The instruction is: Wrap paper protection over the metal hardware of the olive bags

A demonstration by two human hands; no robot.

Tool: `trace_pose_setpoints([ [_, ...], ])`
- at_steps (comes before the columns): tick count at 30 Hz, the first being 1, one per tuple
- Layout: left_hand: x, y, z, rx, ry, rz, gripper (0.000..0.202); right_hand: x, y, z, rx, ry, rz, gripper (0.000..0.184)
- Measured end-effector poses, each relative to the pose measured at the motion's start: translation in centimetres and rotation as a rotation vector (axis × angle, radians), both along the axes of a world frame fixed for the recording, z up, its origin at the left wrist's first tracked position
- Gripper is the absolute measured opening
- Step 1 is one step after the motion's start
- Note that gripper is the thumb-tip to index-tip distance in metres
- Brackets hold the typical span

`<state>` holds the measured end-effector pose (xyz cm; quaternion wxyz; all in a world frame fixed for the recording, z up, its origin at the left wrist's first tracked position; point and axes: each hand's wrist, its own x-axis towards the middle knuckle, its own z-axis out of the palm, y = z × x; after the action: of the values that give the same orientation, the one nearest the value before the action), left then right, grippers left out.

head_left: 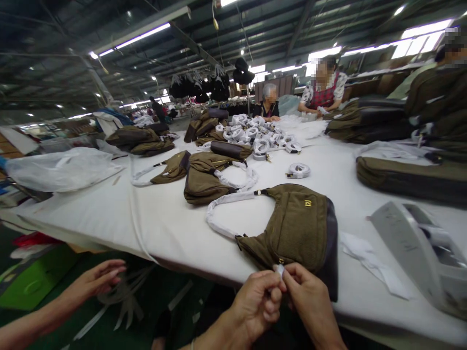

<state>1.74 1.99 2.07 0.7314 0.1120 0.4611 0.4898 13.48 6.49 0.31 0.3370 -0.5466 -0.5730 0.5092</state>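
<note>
An olive shoulder bag (295, 228) with a dark base lies at the table's front edge, its strap wrapped in white paper (222, 206). Just below the bag's metal zipper hardware, a small piece of white wrapping (280, 270) is pinched between my two hands. My left hand (257, 299) is curled closed, thumb and forefinger on the wrapping from the left. From the right, my right hand (306, 291) grips the same bit with its fingertips. What lies inside the wrapping is hidden.
Another person's hand (107, 277) reaches in at lower left. Behind the bag are more olive bags (207, 177) and a heap of wrapped straps (255, 131). At right stand a grey box (408, 248) and white paper strips (372, 260). Several people are around the table (164, 228).
</note>
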Motion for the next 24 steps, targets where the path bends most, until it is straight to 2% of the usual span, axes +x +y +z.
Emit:
trace_pose_setpoints([
  [3, 0.2, 0.1, 0.4, 0.024, 0.021, -0.028, 0.031, 0.3, 0.0, 1.0, 0.058, 0.008, -0.045, 0.039],
  [5, 0.1, 0.2, 0.5, 0.074, 0.094, -0.026, 0.032, 0.5, -0.1, 1.6, -0.006, 0.104, -0.029, 0.035],
  [7, -0.2, 0.3, 0.5, 0.141, 0.225, -0.02, 0.033, 0.6, -0.2, 2.0, -0.186, 0.322, 0.04, 0.029],
  [10, -0.5, 0.4, 0.3, 0.227, 0.424, -0.029, 0.035, 0.7, -0.3, 2.6, -0.523, 0.778, 0.157, 0.028],
  [13, -0.8, 0.3, 0.5, 0.266, 0.491, -0.079, 0.037, 0.6, -0.1, 3.0, -0.682, 1.045, 0.212, 0.026],
  [15, -1.0, 0.3, 0.7, 0.292, 0.577, -0.12, 0.034, 0.6, 0.0, 3.2, -0.693, 1.05, 0.219, 0.031],
  [16, -1.2, 0.2, 0.9, 0.323, 0.68, -0.124, 0.032, 0.6, 0.0, 3.2, -0.683, 1.018, 0.218, 0.034],
  [19, -1.8, 0.1, 1.0, 0.505, 1.118, -0.081, 0.025, 0.8, -0.3, 3.2, -0.622, 0.891, 0.189, 0.048],
  [21, -2.1, 0.0, 0.9, 0.629, 1.325, -0.093, 0.023, 0.8, -0.5, 3.2, -0.587, 0.831, 0.156, 0.057],
  [24, -2.3, -0.1, 0.7, 0.73, 1.43, -0.184, 0.024, 0.6, -0.8, 3.1, -0.548, 0.77, 0.11, 0.06],
])
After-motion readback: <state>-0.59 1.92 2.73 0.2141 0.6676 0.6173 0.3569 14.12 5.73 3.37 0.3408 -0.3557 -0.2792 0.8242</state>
